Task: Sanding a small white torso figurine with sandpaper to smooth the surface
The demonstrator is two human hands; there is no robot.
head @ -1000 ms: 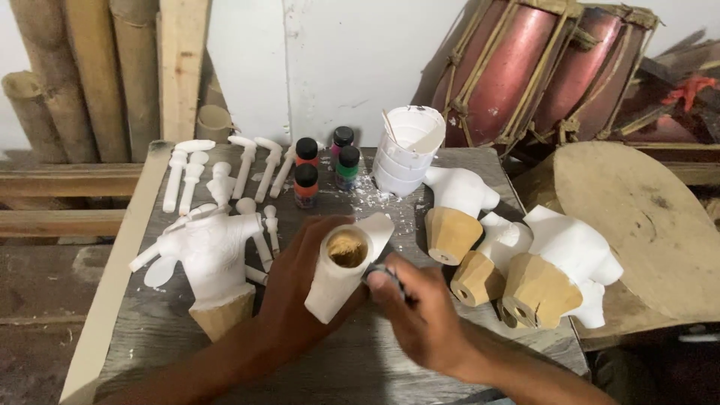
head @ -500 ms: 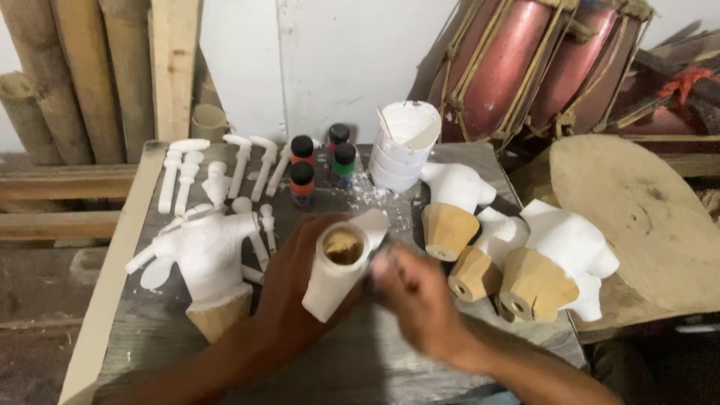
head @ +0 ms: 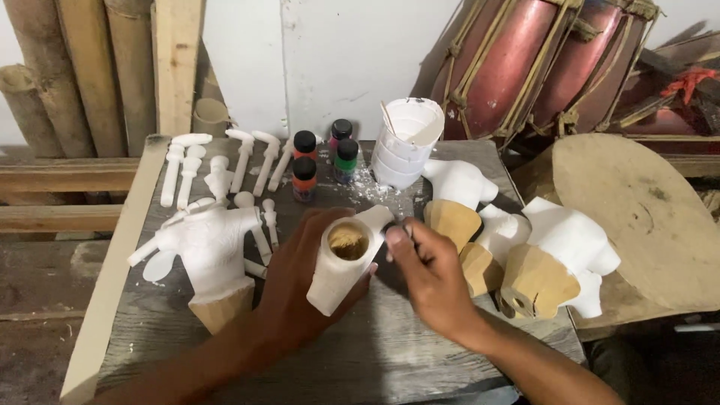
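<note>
My left hand grips a white-painted wooden figure piece, tilted so its bare wooden hollow end faces up. My right hand is pinched on a small dark tool, held against the piece's upper right edge. What the tool is I cannot make out. Both hands hover over the middle of the grey wooden table. A white torso figure with a wooden base stands just left of my left hand.
Three more white torsos on wooden bases stand at the right. Several white limb pieces lie at the back left, beside small paint bottles and a stack of white cups. Red drums and a round wooden board sit at the right.
My right hand has moved up and left, from below the piece to its upper right edge. My left hand keeps the piece almost still.
</note>
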